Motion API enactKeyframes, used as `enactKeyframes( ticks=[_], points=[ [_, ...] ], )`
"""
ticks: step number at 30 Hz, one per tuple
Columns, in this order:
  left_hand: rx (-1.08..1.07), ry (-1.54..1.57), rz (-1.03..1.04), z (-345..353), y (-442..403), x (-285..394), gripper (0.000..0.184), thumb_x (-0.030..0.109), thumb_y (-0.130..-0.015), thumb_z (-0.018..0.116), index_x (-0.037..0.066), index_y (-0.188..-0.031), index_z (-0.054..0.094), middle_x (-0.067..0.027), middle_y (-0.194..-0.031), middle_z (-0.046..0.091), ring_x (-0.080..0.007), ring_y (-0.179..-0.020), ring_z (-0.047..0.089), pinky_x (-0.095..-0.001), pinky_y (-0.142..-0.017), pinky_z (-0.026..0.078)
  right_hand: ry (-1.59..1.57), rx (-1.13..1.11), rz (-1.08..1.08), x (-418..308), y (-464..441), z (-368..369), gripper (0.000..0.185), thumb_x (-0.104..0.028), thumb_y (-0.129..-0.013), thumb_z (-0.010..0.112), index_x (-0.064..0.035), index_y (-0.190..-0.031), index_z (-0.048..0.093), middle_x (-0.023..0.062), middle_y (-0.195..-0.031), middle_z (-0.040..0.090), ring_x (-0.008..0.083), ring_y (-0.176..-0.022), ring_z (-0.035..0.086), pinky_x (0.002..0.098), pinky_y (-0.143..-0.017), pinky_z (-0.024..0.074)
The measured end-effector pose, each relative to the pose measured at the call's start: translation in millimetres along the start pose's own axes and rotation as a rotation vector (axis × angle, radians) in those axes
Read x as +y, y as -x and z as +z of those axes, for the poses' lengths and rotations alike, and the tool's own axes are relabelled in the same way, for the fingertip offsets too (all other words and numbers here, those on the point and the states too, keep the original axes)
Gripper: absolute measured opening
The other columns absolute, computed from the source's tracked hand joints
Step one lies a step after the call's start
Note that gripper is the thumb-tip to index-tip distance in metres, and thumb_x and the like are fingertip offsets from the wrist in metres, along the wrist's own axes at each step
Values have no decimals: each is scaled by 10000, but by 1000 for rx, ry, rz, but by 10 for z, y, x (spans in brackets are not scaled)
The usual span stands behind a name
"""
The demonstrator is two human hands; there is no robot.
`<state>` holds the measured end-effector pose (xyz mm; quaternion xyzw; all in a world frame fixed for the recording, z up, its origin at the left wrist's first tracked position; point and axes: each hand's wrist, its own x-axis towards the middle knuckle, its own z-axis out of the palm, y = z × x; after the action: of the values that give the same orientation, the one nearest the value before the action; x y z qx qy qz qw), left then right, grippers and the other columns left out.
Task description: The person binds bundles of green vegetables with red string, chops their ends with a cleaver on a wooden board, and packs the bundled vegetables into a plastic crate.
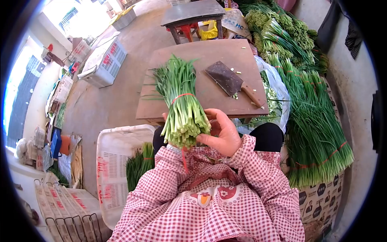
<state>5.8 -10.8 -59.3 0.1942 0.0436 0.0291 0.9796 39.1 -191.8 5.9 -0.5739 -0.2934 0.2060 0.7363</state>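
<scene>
A bundle of green leafy stalks (183, 109), tied with a red band, lies over the near edge of the brown table (161, 60), its pale cut ends toward me. My right hand (222, 132) curves round the right side of these ends, thumb against them. Most of my left hand (164, 117) is hidden behind the bundle; only a bit shows at its left side. A cleaver (225, 77) with a wooden handle rests flat on the table, right of the bundle, with small white stem pieces around it.
A white crate (105, 169) holding green bundles stands at my left. To the right lie a plastic bag (284, 97) of trimmings and large piles of banded greens (318, 133). Beyond the table is a dark small table (193, 14); a lidded crate (105, 60) stands at the left.
</scene>
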Motion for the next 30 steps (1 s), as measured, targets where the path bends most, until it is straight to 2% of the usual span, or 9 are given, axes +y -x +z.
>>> enactKeyframes(
  ticks=[1, 2, 6, 8, 10, 14, 18, 19, 30],
  points=[
    [-58, 59, -42, 233, 103, 19, 1051, 872, -739, 244, 55, -1387, 366, -238, -1292, 484, -396, -1155, 511, -561, -970, 417, 81, 3, -10, 66, 5, -49, 637, -51, -769, 733, -10, -1312, 402, 113, -1154, 499, 190, -965, 592, 318, -821, 513],
    [-52, -98, -67, 431, 205, 23, 998, 841, -741, 365, 37, -1325, 453, -167, -1258, 552, -326, -1110, 560, -471, -950, 464, 81, 9, -5, 140, 16, -85, 637, -51, -769, 733, -10, -1312, 402, 113, -1154, 499, 190, -965, 592, 318, -821, 513],
    [139, -96, -28, 239, 29, 86, 627, 566, -883, 491, 48, -1231, 557, -132, -1150, 633, -284, -1048, 612, -437, -954, 471, -107, 36, 72, 11, 36, -64, 665, -44, -796, 708, -18, -1360, 356, 136, -1217, 487, 218, -1098, 560, 334, -883, 507],
    [-4, -23, -63, 294, -115, 104, 480, 398, -892, 502, 57, -1225, 561, -121, -1169, 627, -279, -1062, 608, -439, -971, 461, -107, 204, -61, 15, 51, -120, 664, -35, -813, 687, -28, -1376, 336, 144, -1214, 494, 211, -1112, 539, 321, -872, 504],
    [-21, 43, -41, 520, -195, 84, 459, 376, -886, 506, 65, -1217, 569, -116, -1170, 628, -275, -1070, 606, -457, -977, 455, 205, 397, -298, -37, 122, -269, 408, -49, -826, 673, -21, -1204, 523, 78, -1062, 554, 126, -887, 554, 240, -725, 483],
    [-6, 23, -3, 551, -315, 93, 431, 352, -878, 517, 78, -1205, 578, -103, -1187, 620, -270, -1078, 599, -464, -977, 452, 599, 295, -398, -375, 232, -227, 188, -17, -794, 673, -14, -980, 645, 53, -760, 565, 113, -604, 540, 246, -566, 456],
    [-46, 16, 11, 551, -310, -1, 429, 345, -879, 519, 83, -1215, 568, -103, -1181, 622, -269, -1074, 601, -464, -969, 458, 657, 394, -379, -355, 185, -100, 249, 25, -759, 665, -33, -1000, 663, 48, -814, 552, 86, -604, 516, 232, -521, 423],
    [-66, 20, -9, 553, -298, -11, 446, 366, -890, 487, 91, -1234, 557, -102, -1194, 614, -271, -1089, 587, -451, -978, 448, 685, 383, -363, -357, 178, -110, 229, -2, -758, 672, -27, -986, 660, 101, -823, 544, 208, -658, 572, 285, -590, 473],
    [-23, 5, -54, 587, -309, -81, 412, 320, -864, 549, 59, -1182, 569, -116, -1139, 637, -278, -1031, 619, -447, -945, 482, 766, 281, -324, -277, 75, -283, 217, -39, -718, 680, 4, -931, 667, 110, -748, 551, 235, -642, 565, 311, -580, 460]
  ],
)
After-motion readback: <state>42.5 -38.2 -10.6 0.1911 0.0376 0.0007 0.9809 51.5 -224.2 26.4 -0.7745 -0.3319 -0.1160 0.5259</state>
